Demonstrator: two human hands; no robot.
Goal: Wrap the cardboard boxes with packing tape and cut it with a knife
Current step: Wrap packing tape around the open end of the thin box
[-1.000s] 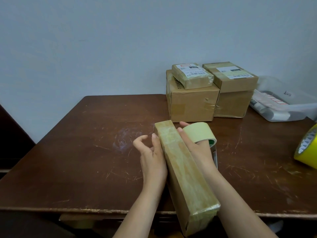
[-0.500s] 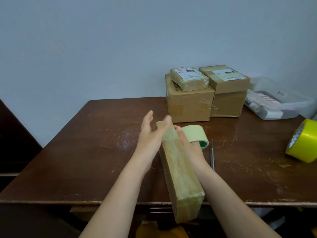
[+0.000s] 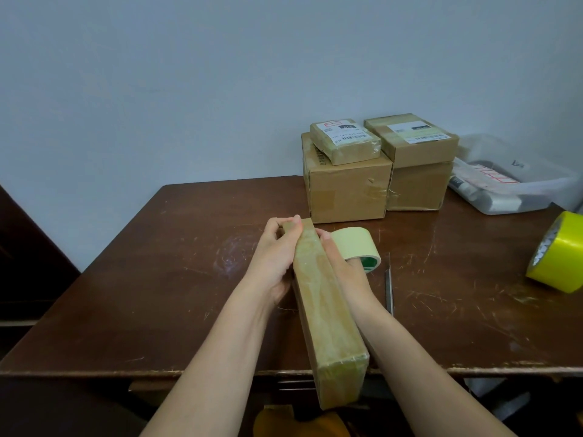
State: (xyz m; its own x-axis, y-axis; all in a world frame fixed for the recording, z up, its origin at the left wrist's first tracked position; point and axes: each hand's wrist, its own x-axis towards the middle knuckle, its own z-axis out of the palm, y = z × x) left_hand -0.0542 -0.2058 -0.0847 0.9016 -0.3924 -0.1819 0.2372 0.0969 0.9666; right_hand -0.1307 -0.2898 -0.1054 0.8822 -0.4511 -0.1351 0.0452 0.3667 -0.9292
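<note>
1. Pale blue wall fills the background from where I watch, with the scratched brown bench in front of it.
2. I see the long box, glossy with tape, standing on a narrow side between both hands; it runs from beyond the fingertips back past the wrists and overhangs the near bench edge.
3. The left hand is curled on the box's far end, its fingers hooked over the top corner and the palm against the left face.
4. The right hand lies along the right face, thumb tip on the top edge; I cannot tell how the remaining fingers sit, since the box hides them.
5. Just beyond and right of the right hand lies the pale green tape roll, touching or nearly touching that hand.
6. A thin metal knife rests flat on the bench, near the right wrist on its outer side.
7. Farther off to the right of that hand, a yellow tape roll sits at the frame edge.
8. Well beyond both hands stand stacked cardboard boxes, with a clear plastic bin to their right.
</note>
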